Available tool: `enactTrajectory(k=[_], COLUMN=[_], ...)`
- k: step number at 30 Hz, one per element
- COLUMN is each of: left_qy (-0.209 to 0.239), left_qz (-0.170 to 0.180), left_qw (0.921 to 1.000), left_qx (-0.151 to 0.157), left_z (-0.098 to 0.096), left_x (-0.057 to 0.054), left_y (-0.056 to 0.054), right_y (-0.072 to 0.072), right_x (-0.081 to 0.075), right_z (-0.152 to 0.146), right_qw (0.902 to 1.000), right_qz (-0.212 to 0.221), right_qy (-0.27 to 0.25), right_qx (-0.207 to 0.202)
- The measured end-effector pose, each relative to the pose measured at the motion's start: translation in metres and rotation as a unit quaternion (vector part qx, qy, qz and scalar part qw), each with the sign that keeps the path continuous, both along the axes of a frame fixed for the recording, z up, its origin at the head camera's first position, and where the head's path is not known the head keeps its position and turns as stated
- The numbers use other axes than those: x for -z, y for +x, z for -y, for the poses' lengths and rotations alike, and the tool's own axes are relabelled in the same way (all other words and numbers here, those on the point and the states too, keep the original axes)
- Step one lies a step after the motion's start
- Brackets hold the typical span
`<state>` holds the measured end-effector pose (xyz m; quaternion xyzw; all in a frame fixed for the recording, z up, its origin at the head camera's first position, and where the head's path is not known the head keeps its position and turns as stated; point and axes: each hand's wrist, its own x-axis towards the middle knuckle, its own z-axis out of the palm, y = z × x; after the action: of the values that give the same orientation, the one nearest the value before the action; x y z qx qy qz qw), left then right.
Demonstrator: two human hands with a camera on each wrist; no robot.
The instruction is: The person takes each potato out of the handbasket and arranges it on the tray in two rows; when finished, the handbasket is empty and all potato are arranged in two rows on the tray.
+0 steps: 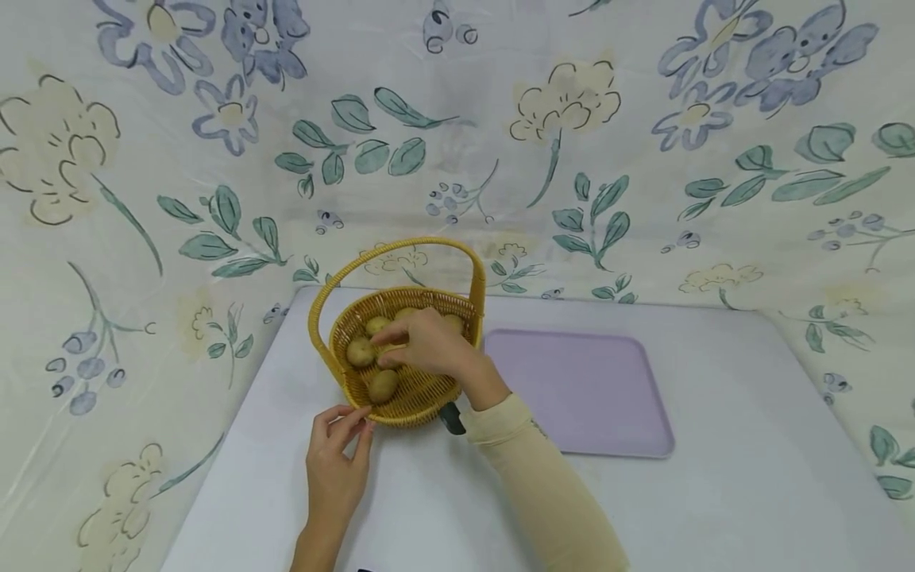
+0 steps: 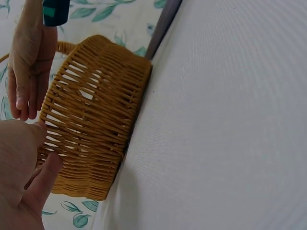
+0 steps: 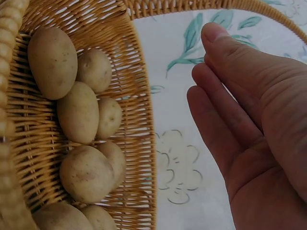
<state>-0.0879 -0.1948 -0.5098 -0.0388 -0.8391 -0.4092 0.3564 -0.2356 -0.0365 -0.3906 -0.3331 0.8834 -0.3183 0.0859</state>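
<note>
A yellow-brown wicker basket (image 1: 407, 405) with a tall arched handle (image 1: 429, 240) stands on the white table. Several potatoes (image 3: 53, 62) lie inside it, grouped along one side in the right wrist view. My left hand (image 1: 336, 461) pinches the basket's near rim, thumb on the outer wall and fingers at the edge. Over the basket hovers my right hand (image 1: 429, 342), holding nothing. Its fingers (image 3: 211, 120) reach out, a little bent and apart from the potatoes. From the head, this hand hides part of the potatoes.
A flat lilac tray (image 1: 582, 389) lies on the table (image 1: 736, 445) just right of the basket. Floral-patterned sheeting (image 1: 486, 143) rises behind and beside the table. A dark device (image 1: 452, 419) sits at my right wrist.
</note>
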Motion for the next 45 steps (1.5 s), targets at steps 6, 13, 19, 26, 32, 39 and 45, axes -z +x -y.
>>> enactTrajectory(k=[6, 13, 19, 26, 32, 39, 45], left_qy=[-0.003, -0.006, -0.012, -0.010, -0.006, -0.011, -0.011], left_qz=[-0.010, -0.010, -0.008, -0.013, -0.013, -0.006, -0.006], left_qw=[0.9999, 0.9999, 0.9999, 0.9999, 0.9999, 0.9999, 0.9999], left_qx=[0.006, 0.007, 0.005, 0.004, 0.006, 0.005, 0.002], left_z=[-0.001, -0.001, -0.001, -0.002, -0.002, 0.000, 0.001], left_x=[0.000, -0.001, -0.002, -0.001, 0.000, 0.001, 0.001], left_y=[-0.001, -0.001, -0.001, -0.002, -0.002, -0.001, -0.001], right_y=[-0.008, -0.017, -0.022, -0.028, -0.033, -0.035, -0.035], right_x=[0.010, 0.014, 0.021, 0.025, 0.034, 0.042, 0.046], right_z=[0.007, 0.014, 0.020, 0.023, 0.025, 0.027, 0.026], right_qw=[0.9995, 0.9978, 0.9963, 0.9953, 0.9956, 0.9903, 0.9897], right_qz=[0.017, 0.043, 0.055, 0.079, 0.063, 0.103, 0.101], right_qy=[-0.021, -0.034, -0.043, -0.040, -0.002, 0.028, 0.053], right_qx=[-0.016, -0.038, -0.050, -0.040, -0.070, -0.088, -0.087])
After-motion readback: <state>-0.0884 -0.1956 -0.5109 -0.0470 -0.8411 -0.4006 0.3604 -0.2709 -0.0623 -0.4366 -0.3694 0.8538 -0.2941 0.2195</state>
